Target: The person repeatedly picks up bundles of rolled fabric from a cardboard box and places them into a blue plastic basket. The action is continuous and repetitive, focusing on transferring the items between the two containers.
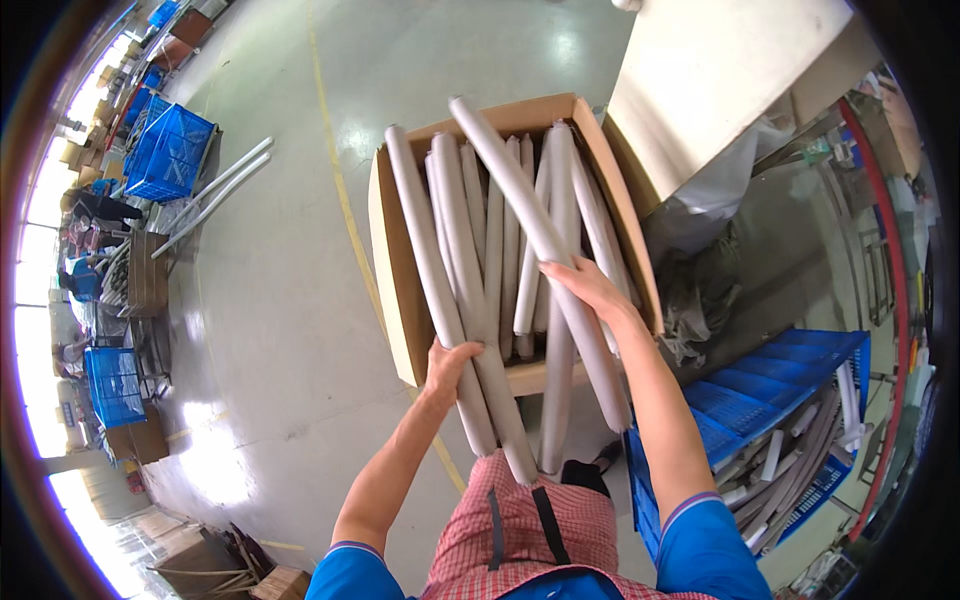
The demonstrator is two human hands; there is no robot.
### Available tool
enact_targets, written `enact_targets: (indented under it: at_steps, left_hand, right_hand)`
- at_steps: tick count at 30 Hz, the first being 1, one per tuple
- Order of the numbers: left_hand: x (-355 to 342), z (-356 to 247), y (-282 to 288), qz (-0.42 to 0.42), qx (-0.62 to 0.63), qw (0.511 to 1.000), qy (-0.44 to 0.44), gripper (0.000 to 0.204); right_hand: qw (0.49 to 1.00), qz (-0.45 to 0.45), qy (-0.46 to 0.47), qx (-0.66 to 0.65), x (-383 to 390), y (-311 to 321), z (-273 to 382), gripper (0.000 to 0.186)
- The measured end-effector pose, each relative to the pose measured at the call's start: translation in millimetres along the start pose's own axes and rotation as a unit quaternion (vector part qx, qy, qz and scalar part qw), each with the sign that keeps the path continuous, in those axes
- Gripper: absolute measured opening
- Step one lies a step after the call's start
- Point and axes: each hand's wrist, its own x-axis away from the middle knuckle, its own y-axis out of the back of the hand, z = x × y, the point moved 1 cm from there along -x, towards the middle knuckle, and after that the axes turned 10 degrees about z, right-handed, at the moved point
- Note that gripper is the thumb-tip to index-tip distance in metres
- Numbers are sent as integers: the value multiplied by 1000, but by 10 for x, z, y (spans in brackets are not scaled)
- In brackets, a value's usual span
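Note:
In front of me an open cardboard box [398, 335] holds several long, pale grey tubes [495, 235], with some ends sticking out over its near edge. My left hand [450, 368] is closed round a long grey tube at the box's left side. Its thumb reaches across to the neighbouring tube, and I cannot tell whether it grips that one too. My right hand [590, 285] is wrapped round another grey tube [515, 190], which lies slanted over the others, its far end raised past the box's far rim and its near end toward me.
A blue plastic crate [740, 400] with tubes and offcuts stands at my lower right. A pale board-topped surface [730, 80] is at the far right, with clear plastic sheeting [715, 190] below. Blue crates [170, 150] and people are at the far left. A yellow line [335, 165] crosses the floor.

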Motion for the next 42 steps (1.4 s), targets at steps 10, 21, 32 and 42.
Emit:
enact_targets:
  at_steps: [10, 21, 32, 42]
  left_hand:
    - [-1456, 1088, 1084, -66, -196, 963, 174, 109]
    - [-1670, 1645, 287, -83, -73, 991, 78, 42]
    - [-2669, 1452, 837, -7, -66, 997, 39, 39]
    - [-264, 1710, -699, 127, -386, 910, 78, 25]
  right_hand:
    - [981, -144, 60, 114, -1361, -674, -1701, 95]
    - [958, -232, 63, 157, -1470, -1108, -2344, 79]
    - [975, -135, 45, 168, -898, -1072, -2701, 78]
    - [719, -692, -38, 48, 4490, 1186, -4958, 34]
